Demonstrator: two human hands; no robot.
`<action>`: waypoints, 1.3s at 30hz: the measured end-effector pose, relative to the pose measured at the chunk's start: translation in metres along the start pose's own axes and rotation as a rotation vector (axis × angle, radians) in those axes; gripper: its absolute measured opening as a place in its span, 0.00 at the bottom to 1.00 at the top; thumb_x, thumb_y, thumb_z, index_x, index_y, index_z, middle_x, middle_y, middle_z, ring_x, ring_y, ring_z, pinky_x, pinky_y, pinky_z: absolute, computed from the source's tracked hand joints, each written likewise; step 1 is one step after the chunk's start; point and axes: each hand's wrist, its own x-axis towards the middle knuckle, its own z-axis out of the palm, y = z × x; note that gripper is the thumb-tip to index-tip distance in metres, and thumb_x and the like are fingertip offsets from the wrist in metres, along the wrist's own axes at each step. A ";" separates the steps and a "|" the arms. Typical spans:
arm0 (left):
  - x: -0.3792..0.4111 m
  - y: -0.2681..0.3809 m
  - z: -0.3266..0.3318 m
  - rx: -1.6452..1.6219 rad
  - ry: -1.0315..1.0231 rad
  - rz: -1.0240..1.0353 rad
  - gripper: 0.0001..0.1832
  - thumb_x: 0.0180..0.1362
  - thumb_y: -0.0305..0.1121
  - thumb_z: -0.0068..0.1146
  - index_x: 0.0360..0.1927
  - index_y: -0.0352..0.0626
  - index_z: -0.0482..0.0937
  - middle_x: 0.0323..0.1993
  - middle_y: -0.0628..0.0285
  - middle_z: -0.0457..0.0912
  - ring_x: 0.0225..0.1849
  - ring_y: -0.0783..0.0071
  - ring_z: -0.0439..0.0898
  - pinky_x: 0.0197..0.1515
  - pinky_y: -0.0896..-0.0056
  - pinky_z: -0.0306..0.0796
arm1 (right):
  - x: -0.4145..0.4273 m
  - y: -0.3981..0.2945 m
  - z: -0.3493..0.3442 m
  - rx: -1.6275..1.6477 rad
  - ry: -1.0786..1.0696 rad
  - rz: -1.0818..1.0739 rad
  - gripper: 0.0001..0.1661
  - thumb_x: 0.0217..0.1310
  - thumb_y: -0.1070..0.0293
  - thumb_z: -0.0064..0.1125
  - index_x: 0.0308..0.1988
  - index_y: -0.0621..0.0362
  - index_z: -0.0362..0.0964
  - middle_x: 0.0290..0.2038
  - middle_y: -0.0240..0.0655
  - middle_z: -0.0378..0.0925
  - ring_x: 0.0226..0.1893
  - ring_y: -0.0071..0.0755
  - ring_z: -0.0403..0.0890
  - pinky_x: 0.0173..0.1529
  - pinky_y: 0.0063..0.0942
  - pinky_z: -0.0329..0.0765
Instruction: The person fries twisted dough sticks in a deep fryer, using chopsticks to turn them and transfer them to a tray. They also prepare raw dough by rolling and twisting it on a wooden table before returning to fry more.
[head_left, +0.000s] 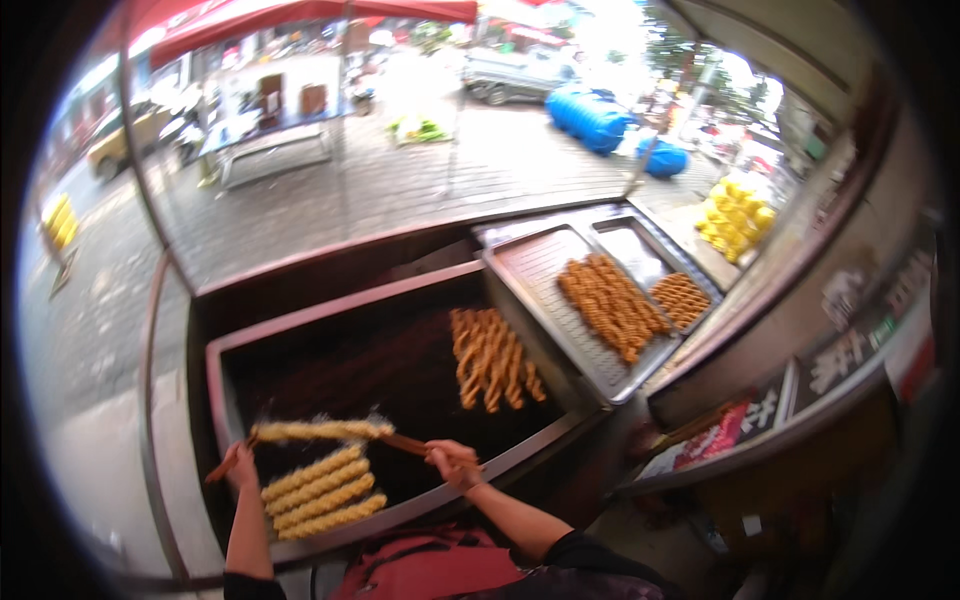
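My left hand (242, 466) grips a brown wooden stick at the left rim of a large rectangular frying vat (216, 375). My right hand (454, 463) is closed on a pair of wooden sticks (409, 444) above the near part of the vat. Between the stick tips lies a pale twisted dough strip (322, 430), its ends close to or touching them. Several more pale dough twists (322, 495) lie side by side in the dark oil just nearer to me. Browned dough twists (491, 360) float in a group at the vat's right side.
Right of the vat, a perforated metal tray (529, 262) holds browned twists (611, 304); a smaller tray (630, 240) beside it holds more (679, 300). A metal post (142, 165) stands at the left. Beyond the stall are paving, a table (277, 135), blue barrels (589, 120) and a truck (510, 75).
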 end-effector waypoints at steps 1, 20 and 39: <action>-0.005 0.002 -0.007 0.036 0.016 0.006 0.08 0.58 0.28 0.52 0.39 0.39 0.77 0.27 0.62 0.79 0.24 0.79 0.75 0.25 0.83 0.68 | 0.000 -0.004 0.000 -0.121 -0.052 -0.121 0.11 0.60 0.72 0.51 0.42 0.60 0.75 0.30 0.36 0.80 0.31 0.26 0.81 0.41 0.23 0.78; -0.038 0.034 0.029 0.576 0.244 0.068 0.09 0.58 0.29 0.52 0.40 0.37 0.79 0.28 0.61 0.80 0.28 0.77 0.80 0.30 0.79 0.75 | 0.006 -0.008 -0.005 0.009 -0.027 0.022 0.12 0.62 0.75 0.46 0.42 0.70 0.72 0.32 0.41 0.78 0.31 0.30 0.82 0.39 0.25 0.80; -0.030 0.028 0.020 0.377 0.186 -0.032 0.10 0.60 0.29 0.50 0.43 0.38 0.78 0.33 0.61 0.80 0.30 0.77 0.79 0.32 0.80 0.75 | -0.007 -0.008 -0.008 0.030 0.040 0.039 0.10 0.60 0.76 0.49 0.40 0.67 0.74 0.31 0.39 0.80 0.31 0.26 0.82 0.39 0.22 0.80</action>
